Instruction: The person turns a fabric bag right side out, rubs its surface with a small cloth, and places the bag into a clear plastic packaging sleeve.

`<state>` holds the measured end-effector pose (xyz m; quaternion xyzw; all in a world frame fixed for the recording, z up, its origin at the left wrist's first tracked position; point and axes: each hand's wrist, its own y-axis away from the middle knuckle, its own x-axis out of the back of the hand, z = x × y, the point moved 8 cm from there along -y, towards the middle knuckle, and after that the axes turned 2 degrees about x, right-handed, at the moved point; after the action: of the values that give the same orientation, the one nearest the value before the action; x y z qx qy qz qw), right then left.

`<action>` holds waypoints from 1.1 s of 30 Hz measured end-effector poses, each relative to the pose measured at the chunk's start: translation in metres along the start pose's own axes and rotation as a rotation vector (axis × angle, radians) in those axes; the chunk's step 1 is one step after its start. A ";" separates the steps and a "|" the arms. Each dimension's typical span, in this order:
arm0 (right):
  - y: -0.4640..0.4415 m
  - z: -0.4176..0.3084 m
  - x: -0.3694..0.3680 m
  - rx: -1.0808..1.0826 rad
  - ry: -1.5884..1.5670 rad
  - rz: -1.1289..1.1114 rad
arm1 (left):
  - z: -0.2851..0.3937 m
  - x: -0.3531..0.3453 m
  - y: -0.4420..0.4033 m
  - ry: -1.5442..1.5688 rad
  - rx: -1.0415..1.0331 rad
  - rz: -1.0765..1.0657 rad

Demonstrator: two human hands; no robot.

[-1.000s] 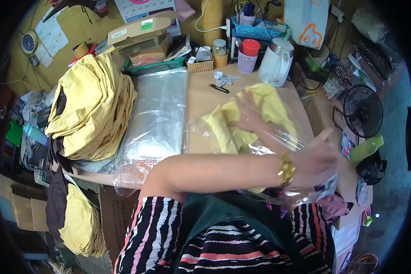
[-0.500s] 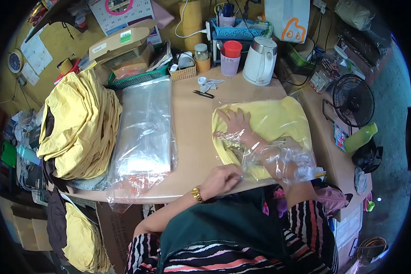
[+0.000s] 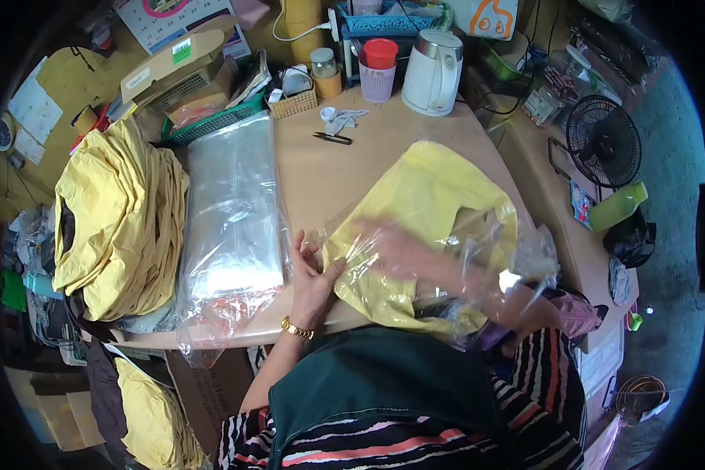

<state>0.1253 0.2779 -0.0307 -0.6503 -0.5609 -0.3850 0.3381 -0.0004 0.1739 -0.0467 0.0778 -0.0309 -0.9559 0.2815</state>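
A folded yellow cloth piece (image 3: 439, 180) lies inside a clear plastic bag (image 3: 536, 251) on the table, turned at an angle. My right hand (image 3: 395, 249) is smeared by motion over the cloth; the plastic bunches around its forearm, so the hand appears to be inside the bag. At the bag's left corner is my left hand (image 3: 315, 283), wearing a gold watch. Its fingers point up and apart, and the thumb touches the edge of the bag. Left of it lies a stack of flat clear plastic bags (image 3: 231, 211).
A tall pile of yellow cloth pieces (image 3: 117, 227) stands at the left table edge. Toward the back are thread snips (image 3: 333, 139), a white kettle (image 3: 432, 74), a pink cup (image 3: 377, 82) and a green basket (image 3: 211, 121). A black fan (image 3: 603, 141) stands at the right.
The bagged cloth has turned and shifted nearer to me. My left hand has opened from a curled shape and moved left to the bag's corner. My right hand has swept lower across the cloth.
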 end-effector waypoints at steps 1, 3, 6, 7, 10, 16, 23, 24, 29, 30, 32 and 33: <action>0.001 0.029 0.020 -0.177 0.285 0.029 | -0.009 0.004 -0.003 0.050 0.010 0.015; 0.013 0.078 0.063 -0.487 0.627 0.395 | -0.006 0.004 0.000 0.034 0.017 0.017; 0.001 0.103 0.067 -0.432 0.555 0.261 | 0.004 -0.006 0.003 0.188 0.131 0.022; -0.007 0.099 0.079 -0.432 0.553 0.260 | 0.001 -0.010 0.002 0.348 0.229 0.027; -0.025 0.111 0.075 -0.455 0.643 -0.084 | -0.020 0.011 -0.012 0.267 0.141 0.068; -0.024 0.138 0.070 -0.551 0.402 0.190 | -0.031 0.033 -0.009 0.461 0.005 0.239; -0.026 0.152 0.073 -0.767 0.470 0.276 | -0.047 -0.022 0.018 0.479 0.393 -0.148; -0.025 0.158 0.076 -0.858 0.490 0.265 | -0.043 -0.024 0.022 0.482 0.378 -0.130; -0.028 0.171 0.054 -0.824 0.566 0.377 | -0.017 -0.027 0.007 0.690 0.587 -0.196; -0.029 0.173 0.048 -0.779 0.645 0.463 | 0.005 -0.026 -0.009 0.874 0.562 -0.186; -0.022 0.158 0.014 -0.519 0.850 0.381 | 0.026 -0.024 -0.039 1.061 0.533 -0.173; -0.010 0.100 0.014 -0.335 0.730 0.298 | 0.019 -0.017 -0.055 0.955 0.508 -0.126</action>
<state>0.1291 0.3727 -0.0658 -0.5913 -0.2342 -0.6226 0.4559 -0.0185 0.2298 -0.0312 0.5705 -0.1248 -0.7918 0.1787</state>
